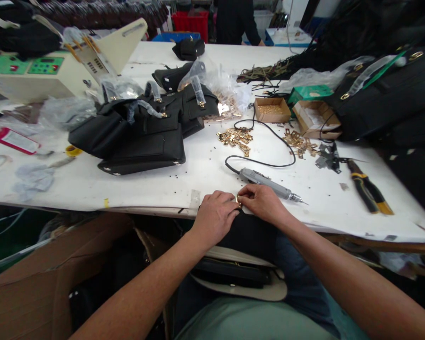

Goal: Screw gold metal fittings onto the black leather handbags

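A black bag (255,236) lies across the lap at the table's front edge, its light-lined opening facing the body. My left hand (216,216) rests on its far end, fingers pressed together beside a small gold metal piece (238,202). From the right, my right hand (261,202) pinches that same gold piece between thumb and fingers. Just beyond my right hand lies a grey electric screwdriver (265,181), its tip pointing right and its black cord looping behind it.
Black bags (141,141) lie on the white table (205,182) at left, near a machine (56,78). Gold fittings (235,138), small boxes (272,110) and pliers (370,189) lie farther right. Large black bags (393,99) fill the right. A person (235,21) stands behind.
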A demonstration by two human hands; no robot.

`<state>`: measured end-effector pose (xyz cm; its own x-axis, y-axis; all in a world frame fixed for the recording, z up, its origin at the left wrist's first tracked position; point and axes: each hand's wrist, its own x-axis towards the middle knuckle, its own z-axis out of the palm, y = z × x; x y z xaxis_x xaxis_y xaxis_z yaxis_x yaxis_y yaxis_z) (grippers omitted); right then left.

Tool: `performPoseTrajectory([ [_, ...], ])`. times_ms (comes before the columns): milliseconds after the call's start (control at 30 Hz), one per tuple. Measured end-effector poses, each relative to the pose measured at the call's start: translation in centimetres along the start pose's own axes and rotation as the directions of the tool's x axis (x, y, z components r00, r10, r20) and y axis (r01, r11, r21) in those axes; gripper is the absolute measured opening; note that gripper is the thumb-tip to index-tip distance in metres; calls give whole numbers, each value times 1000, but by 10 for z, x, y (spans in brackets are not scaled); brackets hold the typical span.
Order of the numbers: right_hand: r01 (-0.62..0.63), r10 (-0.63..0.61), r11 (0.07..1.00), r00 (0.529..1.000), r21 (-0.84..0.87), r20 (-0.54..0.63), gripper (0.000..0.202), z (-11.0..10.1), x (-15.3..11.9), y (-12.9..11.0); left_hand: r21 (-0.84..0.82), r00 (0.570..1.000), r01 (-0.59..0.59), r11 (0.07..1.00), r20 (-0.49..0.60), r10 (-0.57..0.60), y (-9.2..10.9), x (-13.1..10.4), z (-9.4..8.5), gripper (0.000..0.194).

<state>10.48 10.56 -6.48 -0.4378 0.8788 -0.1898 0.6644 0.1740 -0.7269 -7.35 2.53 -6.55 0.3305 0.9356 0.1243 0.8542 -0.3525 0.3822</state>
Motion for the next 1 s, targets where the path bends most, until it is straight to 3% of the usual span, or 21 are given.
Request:
performPoseTrajectory([
  [267, 93, -93, 996, 995, -3, -21, 17, -3, -1, 6, 186, 996, -77, 980, 61, 67, 8, 0, -4, 22],
  [433, 92, -99, 993, 990, -71, -102, 16, 0, -6, 8, 171, 995, -82, 982, 73, 71, 8, -1, -3, 26],
  [1000, 27, -27, 998, 1000, -48, -15, 8, -2, -2, 5, 105, 995, -60, 993, 86, 51, 4, 0, -3, 32],
])
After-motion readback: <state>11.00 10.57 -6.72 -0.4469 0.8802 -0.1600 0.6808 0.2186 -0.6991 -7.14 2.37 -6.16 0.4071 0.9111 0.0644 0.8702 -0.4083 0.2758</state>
